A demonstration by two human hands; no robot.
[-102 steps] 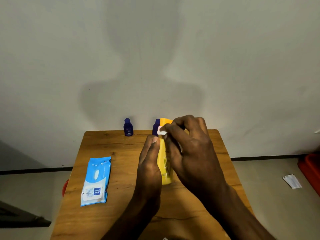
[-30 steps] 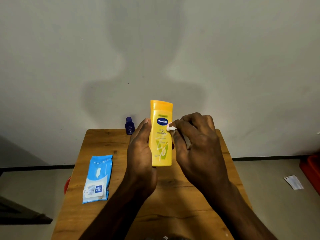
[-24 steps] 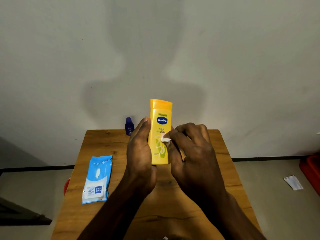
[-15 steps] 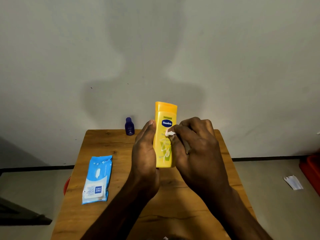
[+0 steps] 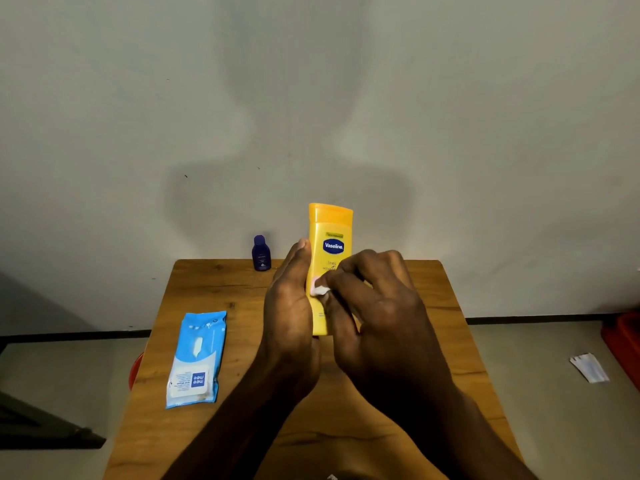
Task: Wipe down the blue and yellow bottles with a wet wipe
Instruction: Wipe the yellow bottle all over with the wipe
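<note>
A: Which step is the person working on?

B: The yellow bottle [image 5: 330, 244] is being wiped. The left hand [image 5: 289, 306] is holding it upright above the counter [image 5: 214, 289], fingers running up its left edge, though how far they are wrapping behind it cannot be told. The right hand [image 5: 374, 306] is pinching a small wad of wet wipe [image 5: 319, 290] in curled fingers and pressing it against the lower front of the bottle, below the label.

A: And the blue bottle [image 5: 261, 253]?

B: It is standing at the counter's far edge, just left of the raised hands, with nothing touching it. Whether it is already clean is not showing.

A: What is the next move asking for?

B: Probably more strokes across the front, then a turn of the yellow bottle in the left hand so the back and sides are getting covered. The grip needs to be staying firm, since a damp plastic surface is likely getting slippery.

A: Anything hard to make out?

B: The bottle's lower half is sitting behind both hands, and its back is facing away. Most of the wipe is hiding inside the right fingers. The wipes pack [image 5: 196, 358] is lying flat at the left, and something red [image 5: 135, 370] is peeking out below the counter's left edge, too cut off to identify.
</note>
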